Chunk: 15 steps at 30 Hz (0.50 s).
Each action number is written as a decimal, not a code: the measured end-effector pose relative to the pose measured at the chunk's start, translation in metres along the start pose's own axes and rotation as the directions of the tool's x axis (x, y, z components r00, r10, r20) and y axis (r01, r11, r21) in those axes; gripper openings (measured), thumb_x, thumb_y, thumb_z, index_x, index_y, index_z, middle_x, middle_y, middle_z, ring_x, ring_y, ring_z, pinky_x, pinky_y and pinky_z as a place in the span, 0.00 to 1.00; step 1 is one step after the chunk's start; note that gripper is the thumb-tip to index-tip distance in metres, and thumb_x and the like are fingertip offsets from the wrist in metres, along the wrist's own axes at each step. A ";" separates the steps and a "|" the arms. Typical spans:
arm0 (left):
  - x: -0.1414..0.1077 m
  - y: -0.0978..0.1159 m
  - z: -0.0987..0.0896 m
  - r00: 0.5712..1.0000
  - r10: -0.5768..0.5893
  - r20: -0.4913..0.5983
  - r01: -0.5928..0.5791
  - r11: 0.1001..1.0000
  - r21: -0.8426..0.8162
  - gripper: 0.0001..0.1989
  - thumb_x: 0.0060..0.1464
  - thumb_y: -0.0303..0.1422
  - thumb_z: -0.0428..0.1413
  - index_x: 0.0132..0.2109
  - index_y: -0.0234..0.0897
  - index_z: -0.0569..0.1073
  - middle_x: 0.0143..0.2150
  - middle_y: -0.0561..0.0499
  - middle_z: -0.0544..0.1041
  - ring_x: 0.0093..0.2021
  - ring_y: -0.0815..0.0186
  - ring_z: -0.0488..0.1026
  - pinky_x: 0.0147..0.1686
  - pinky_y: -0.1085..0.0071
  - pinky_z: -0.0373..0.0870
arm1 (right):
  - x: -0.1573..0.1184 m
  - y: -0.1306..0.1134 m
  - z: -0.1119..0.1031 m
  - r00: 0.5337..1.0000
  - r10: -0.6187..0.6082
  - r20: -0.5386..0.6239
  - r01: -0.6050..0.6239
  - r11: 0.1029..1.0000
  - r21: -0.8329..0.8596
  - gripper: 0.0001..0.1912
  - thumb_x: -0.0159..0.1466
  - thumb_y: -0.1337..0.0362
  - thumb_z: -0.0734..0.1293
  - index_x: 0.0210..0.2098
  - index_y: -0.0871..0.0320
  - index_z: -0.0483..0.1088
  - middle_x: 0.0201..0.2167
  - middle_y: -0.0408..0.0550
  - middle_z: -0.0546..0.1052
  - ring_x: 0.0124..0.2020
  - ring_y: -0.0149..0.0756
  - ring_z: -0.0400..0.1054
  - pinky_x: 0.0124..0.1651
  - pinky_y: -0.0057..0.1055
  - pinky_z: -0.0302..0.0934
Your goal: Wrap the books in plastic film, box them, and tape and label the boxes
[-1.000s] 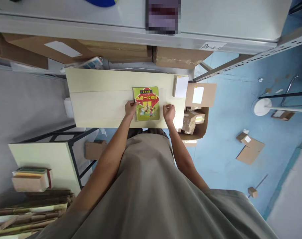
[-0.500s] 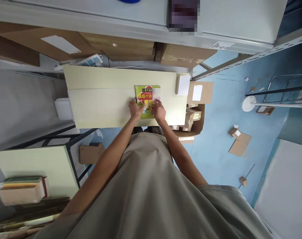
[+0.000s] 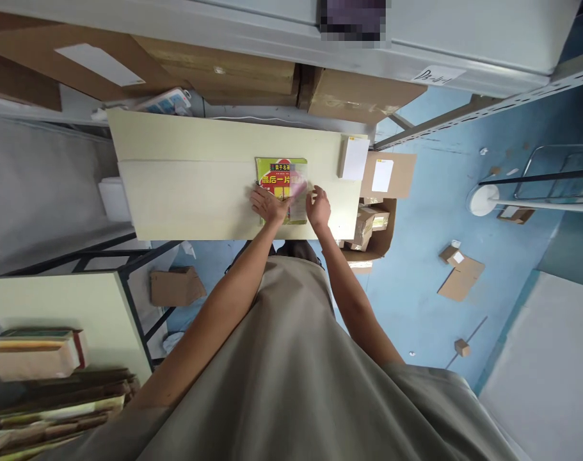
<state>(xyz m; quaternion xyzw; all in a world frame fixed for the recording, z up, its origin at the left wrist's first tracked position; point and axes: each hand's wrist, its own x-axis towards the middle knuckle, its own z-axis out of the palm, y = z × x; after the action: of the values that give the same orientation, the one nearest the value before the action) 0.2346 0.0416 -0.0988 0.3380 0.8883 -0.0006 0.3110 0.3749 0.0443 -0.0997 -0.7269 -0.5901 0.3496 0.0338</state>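
Observation:
A green and red book (image 3: 276, 179) with Chinese lettering lies flat on the pale table (image 3: 190, 192). Something whitish and translucent covers its right part. My left hand (image 3: 270, 203) rests on the lower left of the cover, its fingers stretched out and palm down. Just beyond the book's right edge is my right hand (image 3: 319, 206), its fingers apart and slightly bent, with nothing visible between them. A stack of white cards or labels (image 3: 354, 158) sits at the table's right end.
Cardboard boxes (image 3: 363, 95) stand on a shelf behind the table. An open carton (image 3: 384, 234) with small boxes is at the right. A lower table (image 3: 99, 301) at the left holds a stack of books (image 3: 36, 358). A grey shelf edge (image 3: 253, 45) crosses the top.
My left hand has spread flat and slid right over the cover. My right hand has let go of the book's right side and moved right. The view has shifted slightly.

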 end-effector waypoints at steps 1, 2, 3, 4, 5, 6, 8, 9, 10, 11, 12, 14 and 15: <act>0.000 -0.001 0.000 1.000 -0.001 -0.008 0.001 1.000 -0.004 0.60 0.50 0.49 0.70 0.77 0.27 0.48 0.76 0.20 0.54 0.77 0.33 0.52 0.72 0.41 0.55 | 0.005 0.001 0.002 0.999 0.051 -0.008 -0.051 0.999 0.012 0.22 0.77 0.58 0.56 0.66 0.58 0.65 0.61 0.63 0.77 0.57 0.49 0.75 0.57 0.45 0.71; 0.000 -0.002 0.000 1.000 0.003 -0.023 -0.003 1.000 -0.009 0.60 0.50 0.49 0.70 0.77 0.27 0.49 0.75 0.21 0.55 0.76 0.34 0.54 0.72 0.42 0.56 | 0.009 0.001 0.005 0.997 0.083 0.006 -0.083 0.996 0.019 0.20 0.77 0.56 0.58 0.63 0.58 0.67 0.58 0.63 0.78 0.55 0.49 0.75 0.57 0.44 0.71; 0.000 -0.003 0.001 0.999 0.010 -0.043 -0.010 1.000 -0.013 0.59 0.50 0.48 0.70 0.77 0.27 0.49 0.75 0.22 0.57 0.75 0.35 0.55 0.71 0.42 0.57 | 0.014 0.000 0.008 0.995 0.098 0.030 -0.099 0.995 0.019 0.17 0.76 0.55 0.60 0.57 0.58 0.69 0.55 0.62 0.79 0.53 0.49 0.75 0.55 0.43 0.70; -0.001 -0.004 0.001 0.998 0.020 -0.063 -0.021 1.000 -0.016 0.58 0.51 0.48 0.70 0.76 0.27 0.50 0.74 0.22 0.58 0.75 0.35 0.56 0.71 0.43 0.58 | 0.017 -0.001 0.010 0.993 0.103 0.051 -0.104 0.994 0.015 0.15 0.75 0.54 0.62 0.51 0.57 0.71 0.53 0.62 0.79 0.51 0.49 0.75 0.54 0.42 0.70; -0.002 -0.005 0.001 0.996 0.033 -0.081 -0.035 0.999 -0.018 0.57 0.51 0.48 0.70 0.76 0.27 0.51 0.73 0.23 0.59 0.74 0.35 0.57 0.71 0.43 0.58 | 0.020 -0.003 0.011 0.993 0.099 0.067 -0.100 0.995 0.010 0.13 0.74 0.53 0.62 0.45 0.56 0.72 0.51 0.61 0.79 0.48 0.48 0.74 0.52 0.41 0.69; -0.003 -0.006 0.000 0.994 0.047 -0.095 -0.049 0.999 -0.020 0.56 0.52 0.48 0.70 0.76 0.28 0.52 0.72 0.24 0.60 0.73 0.35 0.58 0.71 0.43 0.59 | 0.023 -0.004 0.010 0.993 0.085 0.079 -0.086 0.996 0.006 0.13 0.74 0.52 0.63 0.40 0.55 0.71 0.50 0.60 0.79 0.45 0.47 0.74 0.50 0.40 0.69; -0.005 -0.009 -0.001 0.990 0.079 -0.114 -0.083 0.996 -0.031 0.54 0.54 0.48 0.69 0.76 0.29 0.53 0.71 0.25 0.62 0.72 0.36 0.59 0.70 0.43 0.60 | 0.025 -0.005 0.006 0.995 0.045 0.092 -0.046 0.999 0.009 0.15 0.73 0.51 0.64 0.34 0.53 0.68 0.45 0.57 0.80 0.41 0.45 0.72 0.48 0.38 0.67; -0.007 -0.011 -0.002 0.987 0.102 -0.122 -0.108 0.993 -0.041 0.54 0.55 0.48 0.69 0.77 0.29 0.52 0.71 0.26 0.61 0.73 0.36 0.59 0.70 0.43 0.61 | 0.024 -0.004 0.003 0.996 0.025 0.091 -0.026 1.000 0.015 0.16 0.73 0.51 0.64 0.33 0.53 0.67 0.43 0.55 0.80 0.40 0.44 0.71 0.46 0.38 0.66; -0.008 -0.012 -0.004 0.982 0.136 -0.131 -0.144 0.988 -0.053 0.53 0.55 0.47 0.68 0.77 0.30 0.52 0.72 0.26 0.60 0.73 0.36 0.59 0.71 0.43 0.61 | 0.023 -0.003 -0.002 0.996 0.006 0.088 -0.007 1.000 0.020 0.16 0.73 0.51 0.64 0.32 0.53 0.66 0.41 0.54 0.80 0.39 0.43 0.70 0.46 0.37 0.66; -0.010 -0.014 -0.005 0.973 0.187 -0.134 -0.197 0.978 -0.067 0.52 0.57 0.46 0.68 0.77 0.31 0.52 0.73 0.26 0.59 0.74 0.36 0.58 0.71 0.44 0.60 | 0.021 -0.003 -0.006 0.996 -0.013 0.083 0.011 1.000 0.024 0.16 0.72 0.51 0.63 0.32 0.52 0.66 0.39 0.53 0.80 0.38 0.43 0.70 0.45 0.37 0.65; -0.012 -0.016 -0.007 0.958 0.260 -0.124 -0.271 0.959 -0.081 0.48 0.58 0.44 0.67 0.77 0.33 0.55 0.74 0.27 0.59 0.74 0.38 0.58 0.71 0.44 0.60 | 0.019 -0.003 -0.011 0.997 -0.033 0.076 0.031 0.999 0.026 0.16 0.72 0.51 0.63 0.32 0.52 0.66 0.38 0.53 0.80 0.37 0.43 0.70 0.44 0.37 0.65; -0.017 -0.021 -0.013 0.888 0.458 -0.041 -0.459 0.879 -0.129 0.35 0.63 0.38 0.63 0.73 0.36 0.63 0.72 0.31 0.64 0.74 0.42 0.61 0.72 0.48 0.61 | 0.012 -0.006 -0.020 0.996 -0.080 0.045 0.079 0.997 0.028 0.15 0.72 0.53 0.63 0.31 0.53 0.66 0.38 0.54 0.80 0.37 0.43 0.70 0.44 0.37 0.65; -0.020 -0.023 -0.017 0.833 0.553 0.017 -0.542 0.823 -0.171 0.27 0.66 0.35 0.59 0.69 0.37 0.68 0.69 0.34 0.69 0.72 0.46 0.64 0.71 0.51 0.63 | 0.008 -0.010 -0.024 0.994 -0.104 0.024 0.104 0.994 0.026 0.14 0.72 0.53 0.63 0.31 0.53 0.66 0.38 0.54 0.80 0.37 0.43 0.71 0.44 0.37 0.65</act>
<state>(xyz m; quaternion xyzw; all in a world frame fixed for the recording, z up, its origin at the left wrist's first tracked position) 0.2229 0.0154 -0.0791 0.5525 0.7404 0.1484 0.3528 0.3805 0.0635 -0.0810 -0.6902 -0.6232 0.3639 0.0532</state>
